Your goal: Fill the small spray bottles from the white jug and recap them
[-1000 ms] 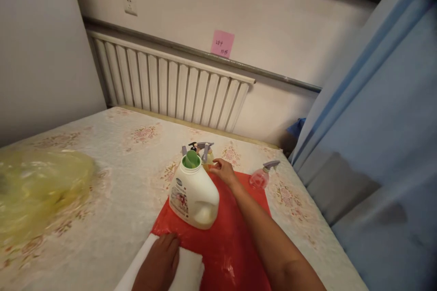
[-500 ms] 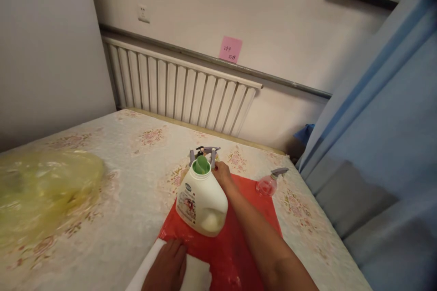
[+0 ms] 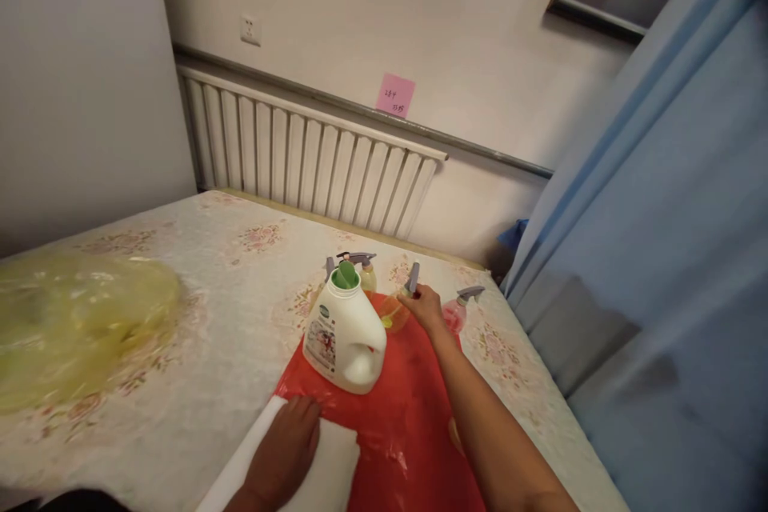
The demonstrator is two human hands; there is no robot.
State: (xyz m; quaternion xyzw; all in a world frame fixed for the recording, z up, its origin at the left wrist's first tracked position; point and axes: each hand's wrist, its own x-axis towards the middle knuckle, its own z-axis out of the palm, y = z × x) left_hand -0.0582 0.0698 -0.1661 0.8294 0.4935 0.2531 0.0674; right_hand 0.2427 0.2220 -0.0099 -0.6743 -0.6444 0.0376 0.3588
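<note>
My right hand (image 3: 427,306) reaches across the red plastic sheet (image 3: 408,416) and grips the grey trigger head of a small orange-yellow spray bottle (image 3: 396,310), which is tilted. A white detergent jug (image 3: 343,334) with an open green spout stands on the sheet just left of it. Behind the jug stands another yellowish spray bottle (image 3: 363,272). A pink spray bottle (image 3: 457,310) sits to the right of my hand. My left hand (image 3: 286,452) lies flat, fingers together, on a white folded cloth (image 3: 327,476) at the near edge.
A floral cover spreads over the bed (image 3: 180,312). A yellow plastic bag (image 3: 78,328) lies at the left. A white radiator (image 3: 312,160) runs along the far wall. A blue curtain (image 3: 660,256) hangs at the right.
My right hand has pulled a spray bottle out from behind the jug and moved right with it. The left hand stays on the cloth.
</note>
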